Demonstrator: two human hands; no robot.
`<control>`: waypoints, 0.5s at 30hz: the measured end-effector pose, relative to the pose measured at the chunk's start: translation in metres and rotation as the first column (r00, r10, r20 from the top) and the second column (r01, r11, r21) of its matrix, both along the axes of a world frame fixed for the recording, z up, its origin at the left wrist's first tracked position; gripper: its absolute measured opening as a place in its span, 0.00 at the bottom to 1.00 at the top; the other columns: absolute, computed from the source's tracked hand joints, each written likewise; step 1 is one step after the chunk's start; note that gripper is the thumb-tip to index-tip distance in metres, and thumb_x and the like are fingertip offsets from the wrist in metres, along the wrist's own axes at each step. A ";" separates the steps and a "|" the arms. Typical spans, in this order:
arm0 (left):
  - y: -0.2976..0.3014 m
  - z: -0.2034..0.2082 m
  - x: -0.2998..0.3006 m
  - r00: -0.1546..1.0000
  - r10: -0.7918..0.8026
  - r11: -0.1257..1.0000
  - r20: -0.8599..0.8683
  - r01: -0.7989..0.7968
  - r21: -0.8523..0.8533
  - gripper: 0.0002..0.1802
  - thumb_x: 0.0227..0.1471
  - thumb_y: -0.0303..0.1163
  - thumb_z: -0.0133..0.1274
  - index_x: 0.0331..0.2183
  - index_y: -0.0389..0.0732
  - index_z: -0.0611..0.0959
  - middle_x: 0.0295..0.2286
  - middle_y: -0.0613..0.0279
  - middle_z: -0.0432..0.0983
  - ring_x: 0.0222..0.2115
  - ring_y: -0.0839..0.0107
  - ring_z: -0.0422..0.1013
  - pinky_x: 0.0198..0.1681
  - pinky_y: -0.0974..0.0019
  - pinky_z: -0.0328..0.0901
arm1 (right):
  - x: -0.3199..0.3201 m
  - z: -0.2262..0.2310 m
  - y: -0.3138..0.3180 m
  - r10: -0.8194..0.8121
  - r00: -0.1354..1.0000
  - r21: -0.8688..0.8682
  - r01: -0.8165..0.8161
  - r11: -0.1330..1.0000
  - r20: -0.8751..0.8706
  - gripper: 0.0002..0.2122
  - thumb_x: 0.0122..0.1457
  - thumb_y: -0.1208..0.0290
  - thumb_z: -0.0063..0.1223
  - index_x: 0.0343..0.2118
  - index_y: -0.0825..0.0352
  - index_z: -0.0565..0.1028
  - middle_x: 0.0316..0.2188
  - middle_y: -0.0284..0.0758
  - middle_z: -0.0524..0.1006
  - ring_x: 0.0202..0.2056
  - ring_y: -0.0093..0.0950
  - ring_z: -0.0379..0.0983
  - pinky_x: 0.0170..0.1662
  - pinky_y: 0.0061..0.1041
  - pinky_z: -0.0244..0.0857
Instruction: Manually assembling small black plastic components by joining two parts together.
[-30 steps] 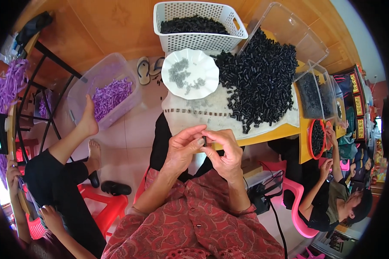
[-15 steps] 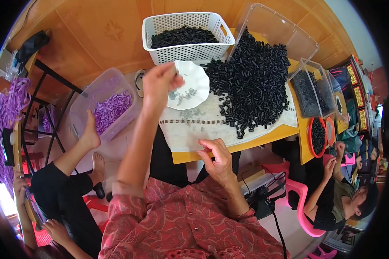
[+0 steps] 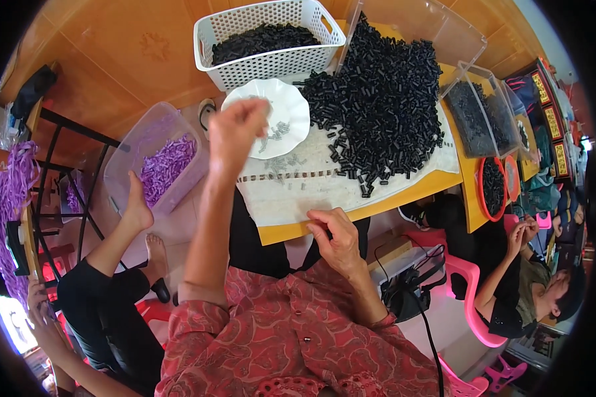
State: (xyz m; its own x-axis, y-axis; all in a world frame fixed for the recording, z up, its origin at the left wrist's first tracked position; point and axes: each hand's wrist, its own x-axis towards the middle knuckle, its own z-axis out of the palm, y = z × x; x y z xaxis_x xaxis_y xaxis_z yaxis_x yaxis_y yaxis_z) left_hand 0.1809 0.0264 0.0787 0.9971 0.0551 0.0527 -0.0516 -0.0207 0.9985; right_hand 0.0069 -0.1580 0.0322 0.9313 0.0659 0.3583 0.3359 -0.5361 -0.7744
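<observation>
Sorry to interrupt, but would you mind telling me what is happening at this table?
A person in a red patterned shirt sits at a yellow table covered by a pale cloth. Their left hand is raised over a white scalloped plate of small grey pieces, fingers pinched together. The right hand rests at the table's near edge. A large heap of small black tubes lies on the cloth, beside a white basket holding more. Other people sit nearby.
</observation>
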 end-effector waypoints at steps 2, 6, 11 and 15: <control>-0.008 -0.013 -0.035 0.991 -0.101 0.985 -0.091 0.112 0.128 0.07 0.47 0.26 0.58 0.32 0.35 0.83 0.22 0.66 0.76 0.19 0.83 0.68 0.22 0.77 0.63 | 0.001 -0.002 -0.003 -0.006 0.999 -0.005 0.006 1.000 -0.037 0.10 0.47 0.82 0.59 0.35 0.71 0.74 0.29 0.40 0.76 0.28 0.36 0.72 0.30 0.28 0.67; -0.013 -0.039 -0.082 0.988 -0.124 0.917 0.088 0.081 0.391 0.04 0.43 0.23 0.58 0.28 0.37 0.82 0.24 0.59 0.75 0.20 0.70 0.70 0.24 0.69 0.65 | 0.000 -0.006 0.001 -0.038 0.996 0.035 0.040 0.999 -0.078 0.10 0.50 0.82 0.58 0.36 0.71 0.75 0.30 0.39 0.77 0.28 0.30 0.74 0.30 0.22 0.67; -0.024 -0.058 -0.104 0.982 -0.160 0.814 0.102 0.073 0.576 0.08 0.41 0.23 0.60 0.30 0.37 0.81 0.25 0.57 0.72 0.22 0.66 0.71 0.25 0.67 0.65 | 0.002 -0.009 0.004 -0.022 0.995 0.069 0.028 0.997 -0.095 0.09 0.49 0.83 0.56 0.34 0.72 0.74 0.30 0.41 0.76 0.30 0.38 0.75 0.33 0.28 0.69; -0.032 -0.056 -0.108 0.988 -0.120 0.737 0.096 0.024 0.676 0.07 0.41 0.24 0.60 0.28 0.38 0.81 0.26 0.55 0.71 0.24 0.58 0.72 0.27 0.62 0.65 | 0.003 -0.010 0.002 -0.023 0.996 0.073 0.029 0.997 -0.081 0.09 0.48 0.84 0.56 0.34 0.72 0.74 0.29 0.42 0.76 0.30 0.38 0.75 0.32 0.28 0.69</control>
State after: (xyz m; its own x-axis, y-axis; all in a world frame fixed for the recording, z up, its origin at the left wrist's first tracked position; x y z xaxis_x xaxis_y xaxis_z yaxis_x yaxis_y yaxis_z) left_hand 0.0730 -0.0052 0.0223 0.9787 -0.1138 0.1711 -0.2026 -0.6734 0.7109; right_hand 0.0100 -0.1557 0.0226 0.9582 0.0172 0.2855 0.2578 -0.4844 -0.8360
